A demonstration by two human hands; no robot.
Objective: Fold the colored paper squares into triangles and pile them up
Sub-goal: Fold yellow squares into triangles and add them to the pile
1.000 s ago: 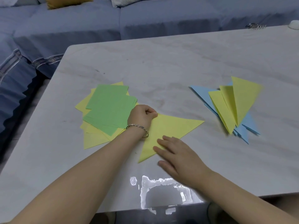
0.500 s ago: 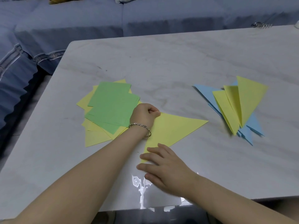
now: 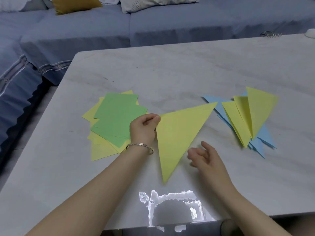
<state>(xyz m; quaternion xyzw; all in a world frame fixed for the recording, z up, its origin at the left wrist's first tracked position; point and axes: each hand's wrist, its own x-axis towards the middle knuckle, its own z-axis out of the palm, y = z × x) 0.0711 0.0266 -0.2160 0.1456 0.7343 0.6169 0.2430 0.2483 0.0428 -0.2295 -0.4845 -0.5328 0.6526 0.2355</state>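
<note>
My left hand (image 3: 144, 129) pinches the left corner of a folded yellow triangle (image 3: 179, 135) and holds it just above the marble table (image 3: 170, 74). My right hand (image 3: 204, 155) hovers beside the triangle's lower right edge, fingers relaxed and holding nothing. To the left lies a loose stack of green squares (image 3: 115, 116) on top of yellow squares (image 3: 102, 149). To the right sits a pile of folded triangles, yellow ones (image 3: 252, 114) lying over blue ones (image 3: 265, 138).
A blue sofa (image 3: 102, 31) runs along the table's far and left sides, with a yellow cushion (image 3: 75, 4) on it. A metal hair clip (image 3: 271, 34) and a small white object (image 3: 311, 33) sit at the far right edge.
The left hand has lifted the yellow triangle off the table by its corner. The right hand has come off the paper, moved right and now hovers open.
</note>
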